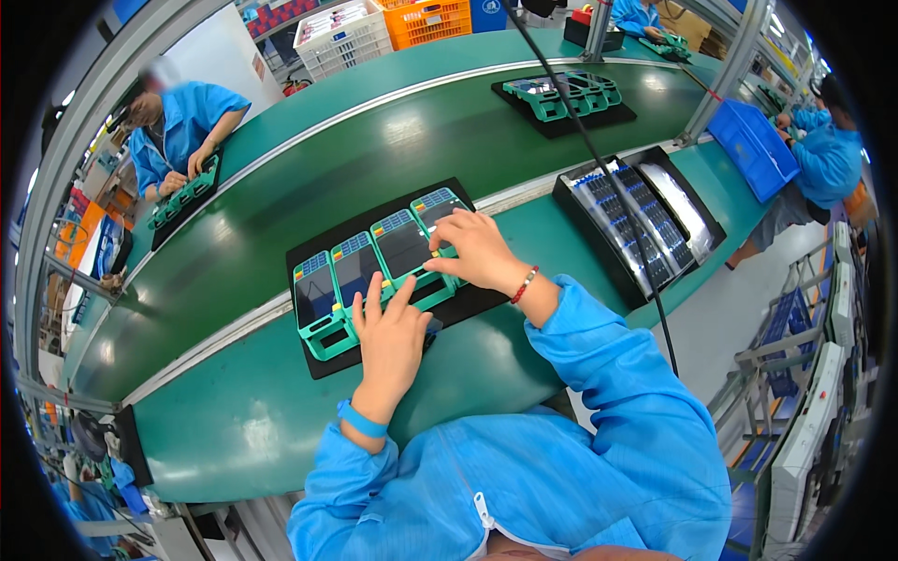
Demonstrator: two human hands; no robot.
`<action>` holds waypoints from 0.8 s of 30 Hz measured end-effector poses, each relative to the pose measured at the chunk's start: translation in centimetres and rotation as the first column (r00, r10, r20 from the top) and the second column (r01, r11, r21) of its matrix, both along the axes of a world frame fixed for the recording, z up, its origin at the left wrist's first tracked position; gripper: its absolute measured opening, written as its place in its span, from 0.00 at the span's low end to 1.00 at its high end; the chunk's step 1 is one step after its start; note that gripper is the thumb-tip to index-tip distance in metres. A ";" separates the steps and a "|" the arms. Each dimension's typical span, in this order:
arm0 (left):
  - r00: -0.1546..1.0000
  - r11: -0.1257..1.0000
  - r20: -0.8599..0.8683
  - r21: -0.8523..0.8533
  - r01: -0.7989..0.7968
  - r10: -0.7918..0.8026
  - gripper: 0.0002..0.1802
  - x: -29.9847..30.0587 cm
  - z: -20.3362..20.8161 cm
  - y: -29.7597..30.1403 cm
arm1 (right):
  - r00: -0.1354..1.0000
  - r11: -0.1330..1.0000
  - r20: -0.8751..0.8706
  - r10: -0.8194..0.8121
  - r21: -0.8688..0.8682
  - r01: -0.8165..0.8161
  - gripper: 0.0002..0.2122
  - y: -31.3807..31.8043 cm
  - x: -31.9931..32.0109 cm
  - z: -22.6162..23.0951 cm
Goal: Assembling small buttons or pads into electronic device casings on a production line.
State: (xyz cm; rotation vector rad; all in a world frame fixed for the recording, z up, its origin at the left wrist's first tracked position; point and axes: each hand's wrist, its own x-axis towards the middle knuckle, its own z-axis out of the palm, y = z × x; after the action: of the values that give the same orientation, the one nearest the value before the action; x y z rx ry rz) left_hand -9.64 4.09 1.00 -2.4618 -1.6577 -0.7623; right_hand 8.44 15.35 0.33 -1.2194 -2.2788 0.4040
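Note:
Several green-framed handheld terminals with dark screens and small keypads lie in a row on a black tray (304, 255) in front of me. My left hand (388, 341) rests at the near side of the row, its fingers apart and stretched over the lower ends of the middle terminals (357, 274). Over the rightmost terminal (435, 202) is my right hand (475, 251), thumb and forefinger curled together. Whatever sits between those fingertips, if anything, is too small to make out. Part of the rightmost terminal is hidden under that hand.
To the right stands a black box (641, 224) holding rows of small parts in clear strips. A blue bin (753, 150) is beyond it. Another tray of terminals (561, 96) lies on the green belt (402, 140). A black cable (617, 182) crosses the view. Co-workers sit at the far left and right.

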 end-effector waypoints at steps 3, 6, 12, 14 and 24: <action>0.886 0.998 0.462 -0.036 0.054 -0.031 0.11 -0.6 0.2 -0.4 | 0.997 0.985 0.002 -0.072 0.159 0.070 0.13 -0.4 0.1 -0.5; 0.640 0.998 0.766 -0.038 -0.049 0.061 0.17 -1.7 0.9 -1.0 | 0.951 0.916 -0.237 0.201 0.391 -0.096 0.15 -2.6 -0.8 1.4; 0.303 0.969 0.947 -0.168 0.180 0.108 0.20 -0.6 1.8 -2.6 | 0.830 0.715 -0.479 0.287 -0.470 -0.518 0.14 -8.9 -2.5 2.4; 0.329 0.961 0.944 -0.088 0.263 -0.003 0.15 -0.6 1.5 -2.7 | 0.753 0.714 -0.608 0.251 -0.410 -0.568 0.10 -8.5 -1.9 1.5; 0.075 0.951 0.973 -0.229 0.207 0.218 0.12 -2.2 1.1 -3.1 | 0.686 0.565 -0.518 0.511 -0.399 -0.722 0.12 -9.7 -1.9 2.3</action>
State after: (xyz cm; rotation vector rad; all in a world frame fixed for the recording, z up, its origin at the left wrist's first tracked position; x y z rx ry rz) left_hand -11.85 0.95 2.06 -1.9012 -2.1124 -2.9652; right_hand 6.50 5.68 2.61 -0.4051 -2.2537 1.5635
